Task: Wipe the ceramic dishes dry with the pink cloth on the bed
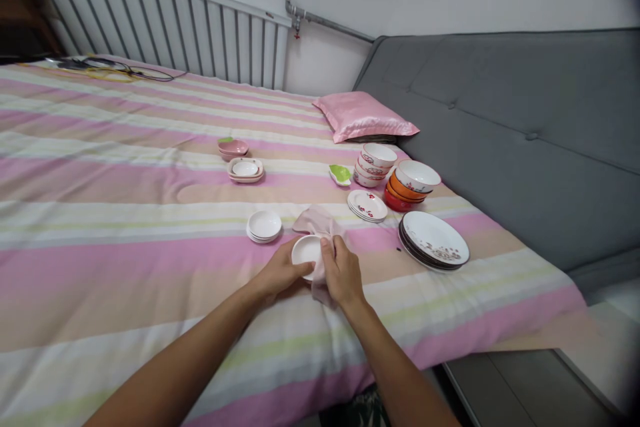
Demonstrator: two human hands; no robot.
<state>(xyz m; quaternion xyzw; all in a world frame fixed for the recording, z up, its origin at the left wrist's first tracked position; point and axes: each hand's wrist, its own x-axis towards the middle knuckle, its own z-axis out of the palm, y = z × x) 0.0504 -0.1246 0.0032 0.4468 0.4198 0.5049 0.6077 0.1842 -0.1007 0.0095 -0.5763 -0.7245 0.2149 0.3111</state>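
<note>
The bed's near edge [480,337] falls away in front of the body, leaving little margin there. Over the sheet, the left hand [283,270] has its grip around a small white dish [305,251]; the right hand [344,272] pinches a pale cloth [317,220] against it. Wiping seems the step in hand; the next move probably calls for a steady turn of the dish. Just beyond, a stack of small dishes [265,223] limits the left; large plates [435,237] and bowls [410,187] crowd the right. Open sheet [100,213] stretches farther left.
</note>
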